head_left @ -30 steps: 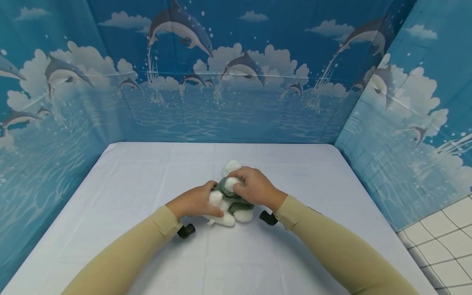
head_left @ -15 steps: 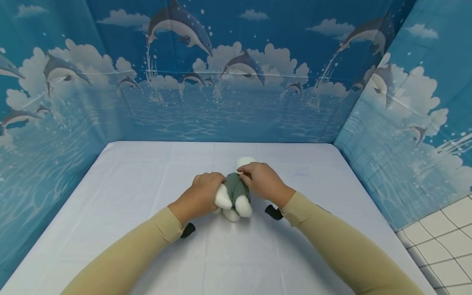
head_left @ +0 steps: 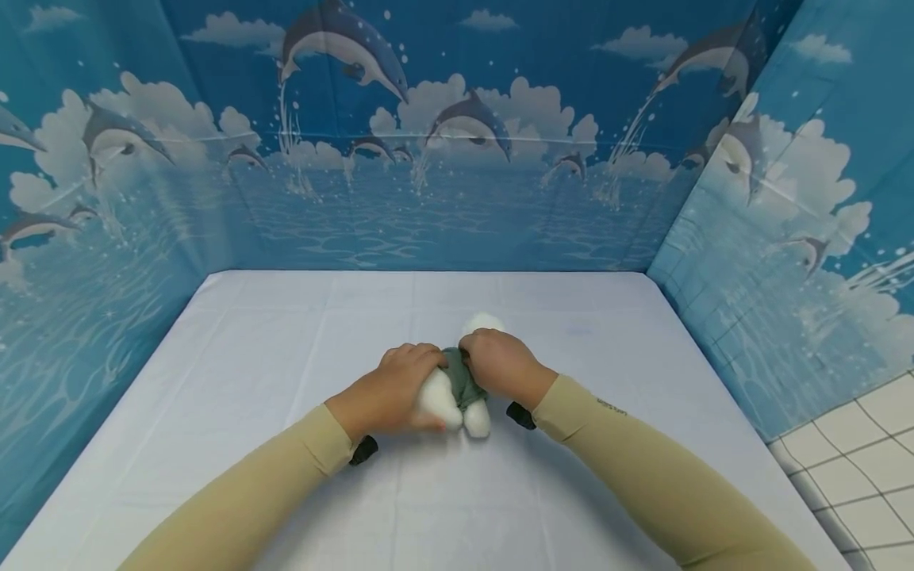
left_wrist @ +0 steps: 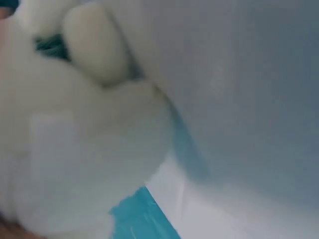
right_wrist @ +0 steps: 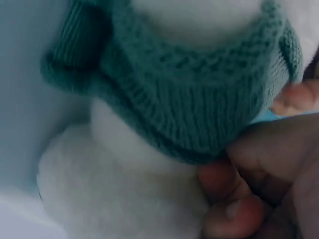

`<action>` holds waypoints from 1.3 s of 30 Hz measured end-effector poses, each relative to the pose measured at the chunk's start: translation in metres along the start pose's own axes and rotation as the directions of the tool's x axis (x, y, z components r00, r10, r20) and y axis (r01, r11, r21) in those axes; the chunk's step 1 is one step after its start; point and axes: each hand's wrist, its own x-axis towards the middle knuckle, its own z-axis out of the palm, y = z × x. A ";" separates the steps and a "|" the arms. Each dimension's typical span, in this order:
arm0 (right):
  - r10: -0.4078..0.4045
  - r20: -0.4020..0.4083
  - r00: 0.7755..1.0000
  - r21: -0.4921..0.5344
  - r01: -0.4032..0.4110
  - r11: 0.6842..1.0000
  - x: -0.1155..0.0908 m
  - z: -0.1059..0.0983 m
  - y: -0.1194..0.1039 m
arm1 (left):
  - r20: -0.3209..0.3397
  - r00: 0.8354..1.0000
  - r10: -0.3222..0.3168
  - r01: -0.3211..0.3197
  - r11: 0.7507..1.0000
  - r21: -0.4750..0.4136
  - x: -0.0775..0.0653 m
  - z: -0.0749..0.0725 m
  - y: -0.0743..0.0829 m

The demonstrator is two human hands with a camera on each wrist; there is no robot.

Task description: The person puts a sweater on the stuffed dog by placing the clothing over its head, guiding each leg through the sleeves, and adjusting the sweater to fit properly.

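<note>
A white plush toy (head_left: 437, 400) in a green knitted sweater (head_left: 464, 381) lies on the white cloth at mid-table, its fluffy far end (head_left: 483, 322) beyond the right hand. My left hand (head_left: 395, 388) holds the toy's white body from the left, fingers over the top and thumb low on the near side. At the sweater's edge, my right hand (head_left: 504, 366) pinches the knit with curled fingers. The right wrist view shows those fingertips (right_wrist: 227, 204) at the ribbed border, white plush beneath. White plush (left_wrist: 94, 144) fills much of the left wrist view, blurred.
A white cloth (head_left: 300, 492) covers the table. Blue curtains (head_left: 443, 214) printed with dolphins stand behind it and along both sides. White tiles (head_left: 857, 476) show at the lower right. Black wrist-camera mounts (head_left: 364, 450) hang under the wrists, close over the cloth.
The toy has been turned over so that the sweater faces up. My left hand has shifted right along the body, and my right fingers have curled tighter at the sweater.
</note>
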 end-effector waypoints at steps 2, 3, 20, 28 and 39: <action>0.051 0.022 0.998 0.052 -0.052 0.997 0.001 -0.001 -0.001 | 0.018 0.999 -0.049 0.050 0.996 -0.078 0.000 -0.003 -0.001; 0.071 0.029 0.997 0.067 -0.073 0.995 0.001 -0.001 -0.002 | 0.025 0.997 -0.068 0.070 0.992 -0.101 0.000 -0.004 -0.002; 0.136 0.045 0.990 0.089 -0.140 0.986 -0.002 -0.016 0.007 | -0.068 0.995 -0.075 0.068 0.993 -0.099 -0.009 0.001 -0.004; -0.142 0.101 0.985 -0.157 0.157 0.975 0.010 -0.018 0.004 | -0.069 0.996 0.062 -0.062 0.998 -0.002 -0.011 0.004 -0.001; -0.037 0.093 0.995 -0.029 0.040 0.999 0.012 -0.013 0.005 | -0.077 0.996 0.046 -0.050 0.997 -0.051 -0.013 0.006 -0.001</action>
